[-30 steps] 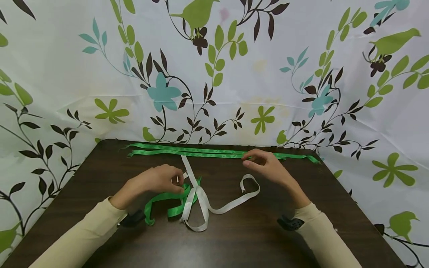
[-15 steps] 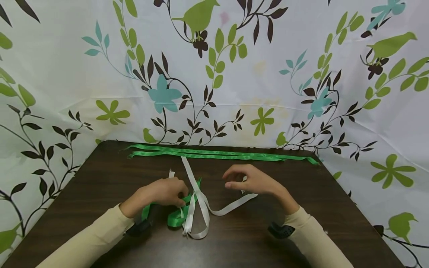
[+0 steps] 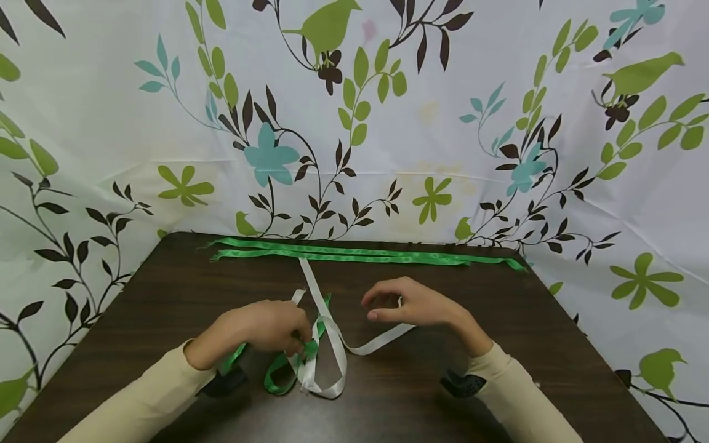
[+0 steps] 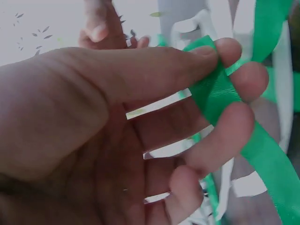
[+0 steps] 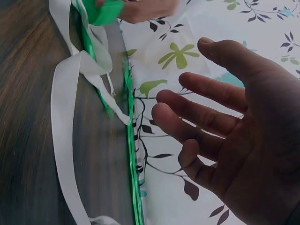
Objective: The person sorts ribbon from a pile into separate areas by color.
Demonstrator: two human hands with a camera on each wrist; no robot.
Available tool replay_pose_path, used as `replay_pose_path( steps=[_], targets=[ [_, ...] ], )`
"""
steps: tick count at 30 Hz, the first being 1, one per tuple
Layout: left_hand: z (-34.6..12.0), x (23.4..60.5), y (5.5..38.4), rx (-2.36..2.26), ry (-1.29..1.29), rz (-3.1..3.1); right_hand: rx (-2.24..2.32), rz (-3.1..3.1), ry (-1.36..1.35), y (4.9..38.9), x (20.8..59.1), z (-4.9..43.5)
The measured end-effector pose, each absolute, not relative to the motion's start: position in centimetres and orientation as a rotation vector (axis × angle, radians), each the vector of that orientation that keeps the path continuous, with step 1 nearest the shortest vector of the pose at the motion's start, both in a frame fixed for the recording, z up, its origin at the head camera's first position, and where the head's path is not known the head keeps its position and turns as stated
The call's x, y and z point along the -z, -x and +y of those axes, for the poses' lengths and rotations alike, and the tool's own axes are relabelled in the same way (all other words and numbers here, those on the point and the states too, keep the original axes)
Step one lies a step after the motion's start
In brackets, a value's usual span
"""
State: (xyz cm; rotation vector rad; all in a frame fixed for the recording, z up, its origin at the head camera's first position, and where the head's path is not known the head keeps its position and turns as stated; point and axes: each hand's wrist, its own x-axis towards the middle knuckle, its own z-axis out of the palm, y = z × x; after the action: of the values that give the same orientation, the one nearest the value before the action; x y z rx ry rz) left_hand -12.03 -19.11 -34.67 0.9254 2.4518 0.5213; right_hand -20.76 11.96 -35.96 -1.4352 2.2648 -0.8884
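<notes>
My left hand (image 3: 257,326) is over the left part of the ribbon pile and pinches a green ribbon (image 4: 218,91) between thumb and fingertips, plain in the left wrist view. From the pinch the green ribbon hangs in a loop near the table. A white ribbon (image 3: 382,340) lies beside and partly across it, with a loop toward me and one tail running to the right. My right hand (image 3: 415,301) hovers over that tail, fingers loosely bent; in the right wrist view nothing lies between its fingers (image 5: 201,108). Behind the left hand, part of the green ribbon is hidden.
Several long green ribbons (image 3: 354,253) lie along the far edge of the dark wooden table (image 3: 399,394). Behind them hangs a white cloth (image 3: 332,203) printed with leaves and birds. One white tail reaches back to those ribbons.
My left hand has come down and toward me and taken hold of the green ribbon, shifting its loop. My right hand has moved left and nearer, from the far edge to above the white tail.
</notes>
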Motion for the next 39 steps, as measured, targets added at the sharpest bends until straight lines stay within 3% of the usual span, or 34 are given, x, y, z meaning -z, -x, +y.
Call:
replay_pose_path(
  steps=[7, 16, 25, 33, 39],
  targets=[
    [-20.7, 31.4, 12.4, -0.738, -1.111, 2.477, 0.995, 2.183, 1.554, 20.2, 35.2, 11.0],
    [-20.8, 29.5, 11.6, -1.179, -1.254, 2.212, 1.194, 1.916, 1.499, 18.3, 34.1, 8.7],
    [-20.3, 29.2, 10.8, -1.504, -1.209, 1.959, 1.439, 1.547, 1.426, 17.5, 35.1, 6.0],
    [-20.7, 28.5, 10.7, -1.532, -1.174, 1.964, 1.598, 1.725, 1.382, 17.4, 35.3, 5.8],
    [-21.3, 28.3, 11.0, -1.485, -0.957, 2.163, 1.590, 1.797, 1.437, 18.1, 34.3, 6.6]
  ],
)
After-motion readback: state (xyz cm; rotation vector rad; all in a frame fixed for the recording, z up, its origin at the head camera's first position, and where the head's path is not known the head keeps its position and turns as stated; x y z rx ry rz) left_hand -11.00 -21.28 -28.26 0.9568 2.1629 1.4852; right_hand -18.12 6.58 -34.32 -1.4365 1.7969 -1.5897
